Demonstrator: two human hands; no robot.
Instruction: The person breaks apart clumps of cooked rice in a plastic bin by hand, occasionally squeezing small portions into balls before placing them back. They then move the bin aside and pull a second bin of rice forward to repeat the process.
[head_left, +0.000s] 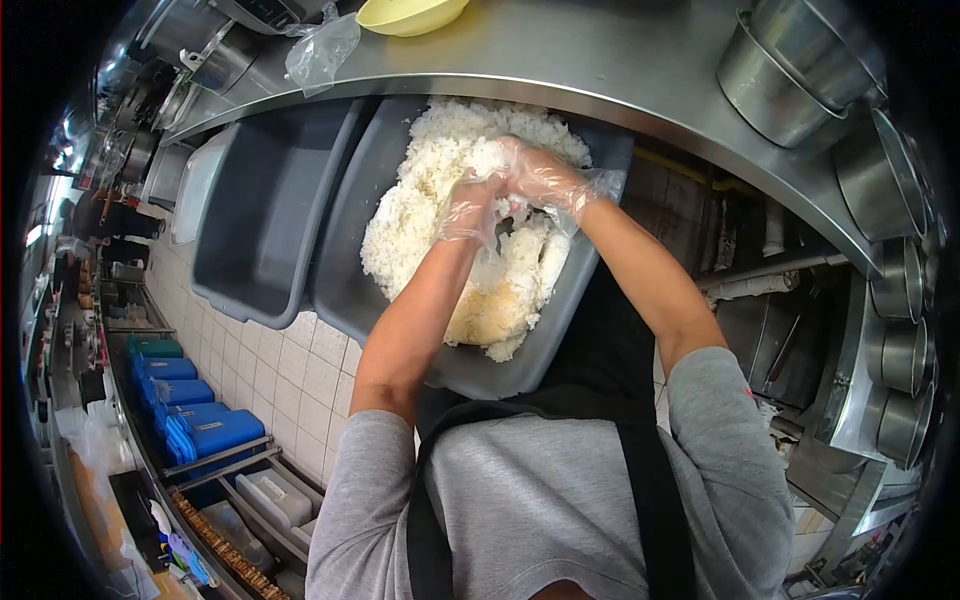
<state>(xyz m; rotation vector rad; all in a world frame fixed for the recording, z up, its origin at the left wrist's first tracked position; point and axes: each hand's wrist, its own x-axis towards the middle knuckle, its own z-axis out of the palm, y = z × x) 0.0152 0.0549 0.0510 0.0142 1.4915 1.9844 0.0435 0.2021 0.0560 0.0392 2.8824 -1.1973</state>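
Both my hands wear clear plastic gloves and meet over a heap of cooked white rice (405, 225) in a grey plastic tub (345, 215). My left hand (468, 208) has its fingers bent around a clump of rice. Against it, my right hand (540, 178) curls over the same clump from the other side. Some fingertips are hidden by rice and by the other hand. Toward my body, the rice has a yellowish-brown patch (490, 312). Just below my hands a dark gap shows in the heap.
Left of the rice stands a second grey tub (275, 200). A steel counter (560, 55) runs along the far side, bearing a yellow bowl (410, 14), a plastic bag (323, 52) and steel pots (770, 85). Blue bins (215, 432) line the lower left beyond the tiled floor.
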